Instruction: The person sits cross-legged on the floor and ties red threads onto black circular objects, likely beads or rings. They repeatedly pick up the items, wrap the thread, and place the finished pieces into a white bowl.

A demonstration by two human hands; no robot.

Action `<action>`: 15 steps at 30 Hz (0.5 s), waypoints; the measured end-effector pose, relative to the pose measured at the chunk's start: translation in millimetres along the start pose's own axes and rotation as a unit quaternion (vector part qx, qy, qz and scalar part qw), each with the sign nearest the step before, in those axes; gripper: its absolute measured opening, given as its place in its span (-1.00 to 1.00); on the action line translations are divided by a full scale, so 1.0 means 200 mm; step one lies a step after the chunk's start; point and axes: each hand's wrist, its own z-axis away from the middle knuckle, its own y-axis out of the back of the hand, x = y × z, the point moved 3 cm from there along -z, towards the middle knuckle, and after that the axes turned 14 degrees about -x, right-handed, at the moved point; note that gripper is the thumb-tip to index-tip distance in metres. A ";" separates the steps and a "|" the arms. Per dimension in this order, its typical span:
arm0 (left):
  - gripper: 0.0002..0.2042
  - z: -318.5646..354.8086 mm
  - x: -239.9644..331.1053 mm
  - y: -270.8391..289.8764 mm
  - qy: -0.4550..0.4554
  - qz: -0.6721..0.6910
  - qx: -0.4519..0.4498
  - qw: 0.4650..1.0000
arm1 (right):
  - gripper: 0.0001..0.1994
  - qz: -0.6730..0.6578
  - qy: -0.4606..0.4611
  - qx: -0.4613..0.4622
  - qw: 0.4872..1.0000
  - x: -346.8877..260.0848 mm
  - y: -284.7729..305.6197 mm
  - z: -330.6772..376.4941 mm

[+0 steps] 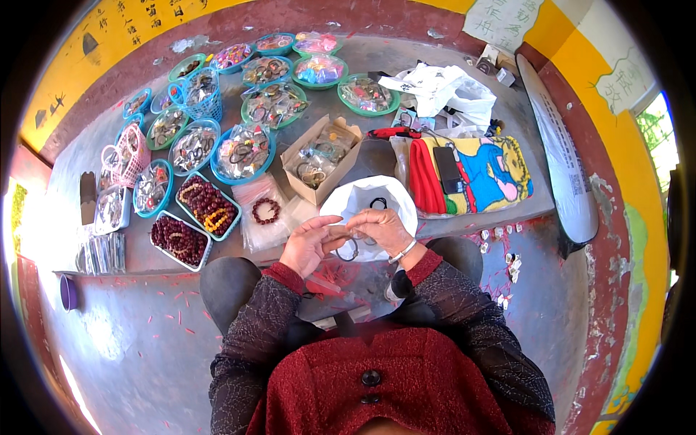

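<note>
My left hand (308, 245) and my right hand (386, 230) meet fingertip to fingertip in front of me, over the near side of a white bag-lined container (402, 199). Both pinch at the same spot, and whatever lies between the fingers is too small to make out. Just below the fingertips shows a thin dark loop (348, 255); I cannot tell whether it hangs from them or lies in the container. Another black cord loop (378, 203) rests inside the container. A metal bangle (403, 251) circles my right wrist.
Beyond my hands, a cardboard box (319, 190) holds bagged bracelets. Dark red beads fill two trays (205, 265) at left, near a beaded bracelet (266, 211) on clear bags. Several baskets (250, 176) of small goods stand behind. A phone (447, 170) lies on a colourful folded towel (500, 177).
</note>
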 end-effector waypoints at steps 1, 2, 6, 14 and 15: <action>-0.74 0.00 0.01 0.00 -0.004 0.017 -0.009 1.000 | -0.81 0.006 0.002 0.002 1.000 0.00 0.00 0.00; -0.74 0.00 0.01 -0.01 -0.008 0.034 -0.019 0.999 | -0.82 0.008 0.002 0.004 1.000 0.00 0.00 0.00; -0.74 0.00 0.01 -0.01 -0.021 0.051 -0.007 0.998 | -0.83 0.036 0.003 0.010 0.999 -0.01 0.00 0.00; -0.84 -0.02 -0.05 0.04 -0.001 -0.039 0.056 0.998 | -0.82 0.080 0.019 0.004 0.997 -0.03 -0.01 0.00; -0.86 -0.03 -0.06 0.05 -0.001 -0.037 0.063 0.997 | -0.81 0.086 0.022 -0.003 0.996 -0.02 -0.01 0.00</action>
